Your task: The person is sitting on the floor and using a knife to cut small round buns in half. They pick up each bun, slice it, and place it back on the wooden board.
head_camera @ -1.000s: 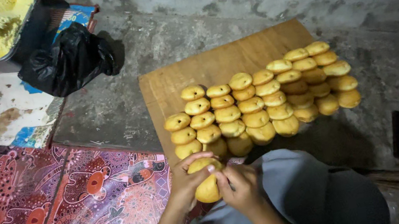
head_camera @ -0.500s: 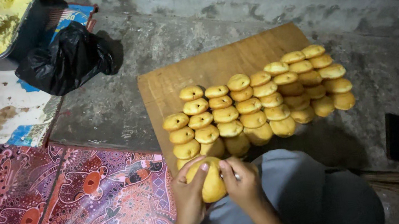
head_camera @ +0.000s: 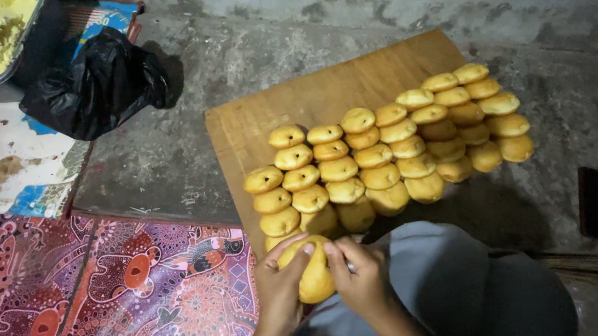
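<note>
Both hands stay cupped round one yellow dough piece (head_camera: 313,275) over the lap: the left hand (head_camera: 280,293) wraps its side, and the right hand (head_camera: 361,277) now pinches its top edge, perhaps crimping it. The piece has turned more upright than before. Beyond, rows of shaped pieces (head_camera: 383,151) sit unchanged on the wooden board (head_camera: 319,94).
</note>
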